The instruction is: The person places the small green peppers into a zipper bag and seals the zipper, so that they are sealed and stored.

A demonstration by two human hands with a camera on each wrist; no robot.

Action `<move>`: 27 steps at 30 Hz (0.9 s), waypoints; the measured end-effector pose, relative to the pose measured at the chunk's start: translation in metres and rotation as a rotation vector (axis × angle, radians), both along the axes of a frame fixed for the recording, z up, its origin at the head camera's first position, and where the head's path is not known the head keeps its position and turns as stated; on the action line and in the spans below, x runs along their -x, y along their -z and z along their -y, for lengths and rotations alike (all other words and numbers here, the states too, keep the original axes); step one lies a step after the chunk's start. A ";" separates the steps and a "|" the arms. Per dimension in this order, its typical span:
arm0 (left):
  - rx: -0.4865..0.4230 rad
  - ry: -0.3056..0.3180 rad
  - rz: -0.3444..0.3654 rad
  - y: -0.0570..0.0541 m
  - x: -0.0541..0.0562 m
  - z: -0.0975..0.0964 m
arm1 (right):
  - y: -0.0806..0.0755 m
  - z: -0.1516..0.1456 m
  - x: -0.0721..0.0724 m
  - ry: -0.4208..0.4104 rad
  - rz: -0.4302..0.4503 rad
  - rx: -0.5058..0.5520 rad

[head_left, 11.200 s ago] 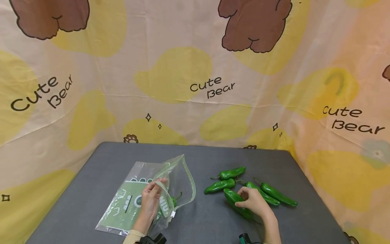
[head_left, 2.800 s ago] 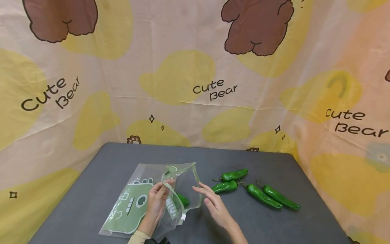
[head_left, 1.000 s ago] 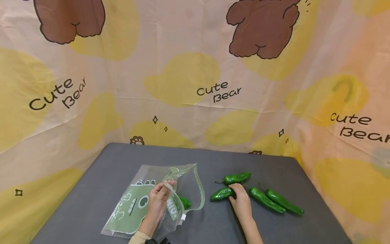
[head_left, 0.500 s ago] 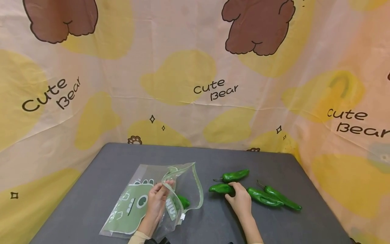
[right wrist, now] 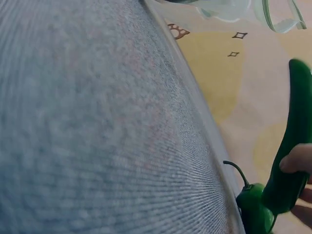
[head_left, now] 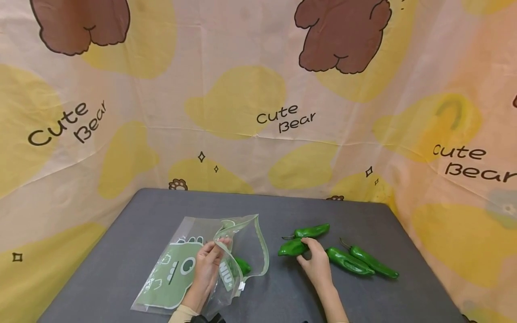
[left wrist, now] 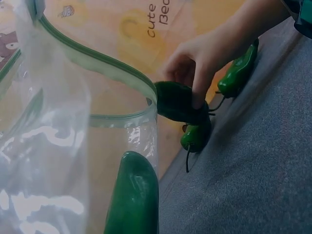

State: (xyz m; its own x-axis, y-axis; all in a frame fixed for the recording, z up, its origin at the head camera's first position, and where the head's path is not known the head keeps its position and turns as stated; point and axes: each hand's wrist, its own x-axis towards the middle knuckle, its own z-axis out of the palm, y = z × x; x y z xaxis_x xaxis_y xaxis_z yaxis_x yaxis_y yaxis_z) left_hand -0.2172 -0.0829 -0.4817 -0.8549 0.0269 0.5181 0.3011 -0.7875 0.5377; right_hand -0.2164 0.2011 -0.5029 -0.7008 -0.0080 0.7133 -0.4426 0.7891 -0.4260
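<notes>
My left hand (head_left: 208, 269) pinches the rim of a clear zip bag (head_left: 155, 287) with a green cartoon print. The bag's mouth gapes toward the right. A green pepper (head_left: 243, 266) shows inside it, large behind the plastic in the left wrist view (left wrist: 134, 195). Right of the bag, my right hand (head_left: 318, 264) holds another green pepper (head_left: 291, 247) between thumb and fingers. In the right wrist view this pepper (right wrist: 297, 122) appears raised off the table, its tapered end pointing away from the hand. Part of it is hidden by the fingers.
One green pepper (head_left: 313, 231) lies just behind the held one. Two more, a nearer pepper (head_left: 349, 261) and a farther pepper (head_left: 374, 262), lie side by side to the right. The grey table (head_left: 161, 204) ends at a printed cloth backdrop (head_left: 226, 103).
The front pepper gripped earliest is gone from the table. My right hand came back from the bag's mouth, took hold of another pepper and turned it slightly. My left hand keeps holding the bag.
</notes>
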 end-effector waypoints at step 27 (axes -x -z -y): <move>-0.011 0.003 0.000 0.000 0.000 0.001 | -0.041 0.024 -0.020 -0.285 0.256 0.628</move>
State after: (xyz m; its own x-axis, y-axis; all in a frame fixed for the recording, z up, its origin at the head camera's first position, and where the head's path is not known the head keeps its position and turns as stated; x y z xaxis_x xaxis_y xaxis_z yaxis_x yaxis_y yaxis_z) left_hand -0.2174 -0.0840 -0.4813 -0.8549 0.0241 0.5182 0.2984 -0.7942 0.5293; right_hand -0.1963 0.1770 -0.4617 -0.8779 0.1414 0.4574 -0.4199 0.2316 -0.8775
